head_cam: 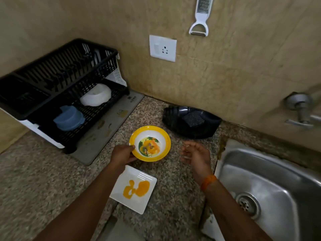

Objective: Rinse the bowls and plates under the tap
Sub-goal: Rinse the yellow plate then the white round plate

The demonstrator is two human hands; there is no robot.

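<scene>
My left hand (122, 154) gripped the round yellow-rimmed bowl (150, 143) at its left edge, thumb over the rim and fingers curled beneath. The bowl's white inside carried a printed picture and smears of orange residue. It sat over the speckled granite table (52, 180); whether it rested on the surface or was raised off it could not be determined.

My right hand (195, 156) hovered just to the right of the bowl, apart from it, holding nothing, fingers loosely curled and relaxed. An orange band (208, 182) circled that wrist.

A square white plate (133, 189), marked with orange-yellow sauce, lay flat on the table below the bowl, partly under my left forearm.

The stainless steel sink (271, 185) stood to the right, drain visible, with the metal tap (302, 110) fixed on the wall above it.

A black oval tray (192, 121) holding a dark scrub pad (192, 118) sat against the wall behind the bowl. A black dish rack (60, 84) to the left held a white bowl (95, 96) and a blue lidded container (69, 117). A white grater-peeler (200, 16) and a white wall socket (162, 48) were on the wall.
</scene>
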